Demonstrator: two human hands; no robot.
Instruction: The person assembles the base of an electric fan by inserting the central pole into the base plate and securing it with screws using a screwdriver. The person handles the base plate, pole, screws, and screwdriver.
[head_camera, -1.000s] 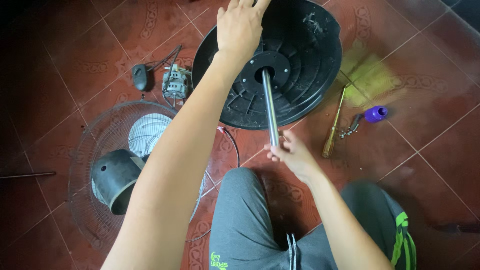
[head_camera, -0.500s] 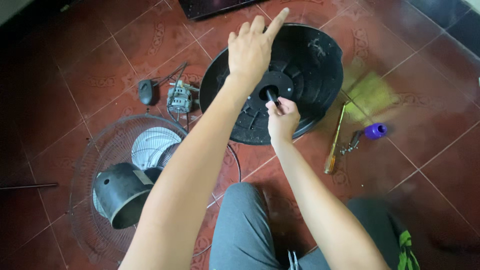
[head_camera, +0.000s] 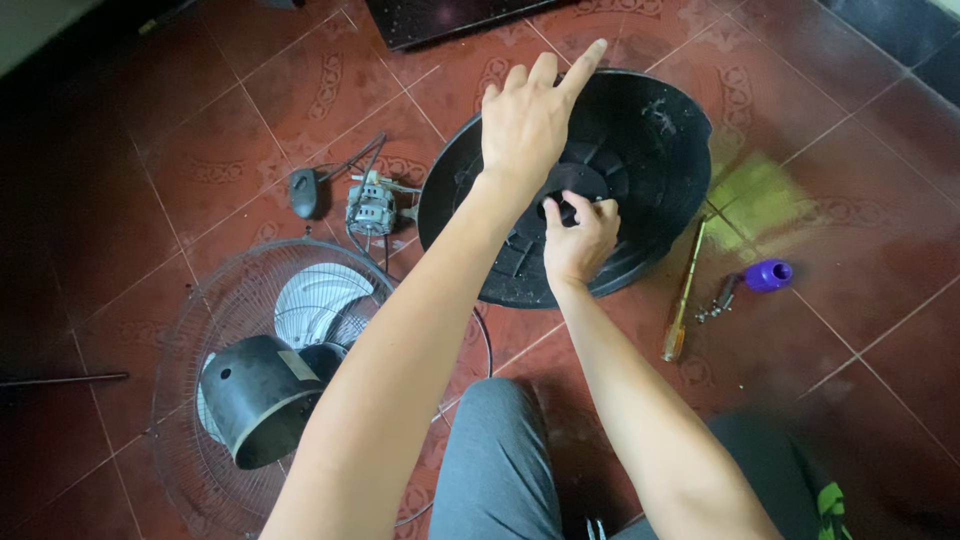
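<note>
Right hand (head_camera: 578, 240) hides the base (head_camera: 650, 140) hub, perhaps a pole.

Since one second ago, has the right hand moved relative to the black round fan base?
Yes. The right hand went up from the lower end of the metal pole to the hub at the centre of the black fan base, where its fingers now pinch.
</note>
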